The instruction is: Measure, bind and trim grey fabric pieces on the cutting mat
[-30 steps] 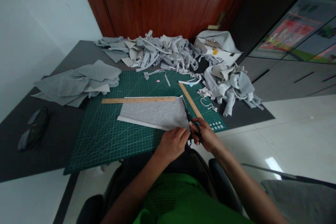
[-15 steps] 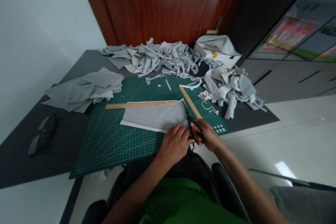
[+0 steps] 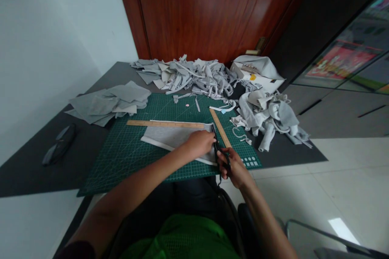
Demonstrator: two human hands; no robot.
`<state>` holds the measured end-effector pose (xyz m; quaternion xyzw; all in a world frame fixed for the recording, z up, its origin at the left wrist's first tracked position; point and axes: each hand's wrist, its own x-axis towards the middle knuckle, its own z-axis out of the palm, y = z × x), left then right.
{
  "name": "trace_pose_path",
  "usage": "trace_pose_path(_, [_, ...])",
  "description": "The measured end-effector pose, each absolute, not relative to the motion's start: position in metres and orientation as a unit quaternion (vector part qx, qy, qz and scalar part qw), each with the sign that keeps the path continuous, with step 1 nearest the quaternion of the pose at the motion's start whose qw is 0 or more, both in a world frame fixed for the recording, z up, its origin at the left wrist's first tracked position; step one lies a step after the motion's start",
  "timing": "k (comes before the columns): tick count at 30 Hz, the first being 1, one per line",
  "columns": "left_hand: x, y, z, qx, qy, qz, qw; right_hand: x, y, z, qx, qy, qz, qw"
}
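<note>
My right hand (image 3: 235, 169) grips black-handled scissors (image 3: 224, 158), with its fingers in the handle loops. The blades point away from me along the right end of a light grey piece of fabric (image 3: 170, 134) with pale edges. My left hand (image 3: 200, 143) reaches across the fabric, its fingers closed together at the cloth's right edge beside the blades. Its grip on the cloth is partly hidden. A wooden ruler (image 3: 164, 124) lies along the fabric's far edge. Another wooden ruler (image 3: 221, 128) lies slanted just right of the scissors.
A green cutting mat (image 3: 121, 158) covers the front of the dark table (image 3: 27, 170). Grey fabric pieces (image 3: 115, 101) are stacked at left, near eyeglasses (image 3: 59, 143). Cloth scraps (image 3: 197, 75) heap at the back, more scraps (image 3: 270, 117) at right. A white box (image 3: 258, 79) stands behind.
My left hand has moved forward from the fabric's near edge to its right end, beside the blades. My right hand still holds the scissors, and the camera view has shifted.
</note>
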<state>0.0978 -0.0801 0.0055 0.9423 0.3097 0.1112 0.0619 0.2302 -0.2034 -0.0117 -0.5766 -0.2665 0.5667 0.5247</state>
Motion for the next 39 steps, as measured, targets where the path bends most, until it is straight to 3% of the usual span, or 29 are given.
trace_pose_path(9, [0.109,-0.028,-0.022,0.926,0.336,0.172,0.010,0.233,-0.202,-0.021,-0.576,-0.278,0.559,0.528])
trace_pose_path(19, [0.107,-0.019,-0.028,0.914,0.329,0.233,0.047,0.233,-0.208,-0.016,-0.582,-0.276,0.560,0.520])
trace_pose_path(39, [0.111,-0.018,-0.037,0.912,0.367,0.181,0.042,0.245,-0.199,-0.009,-0.616,-0.333,0.540,0.467])
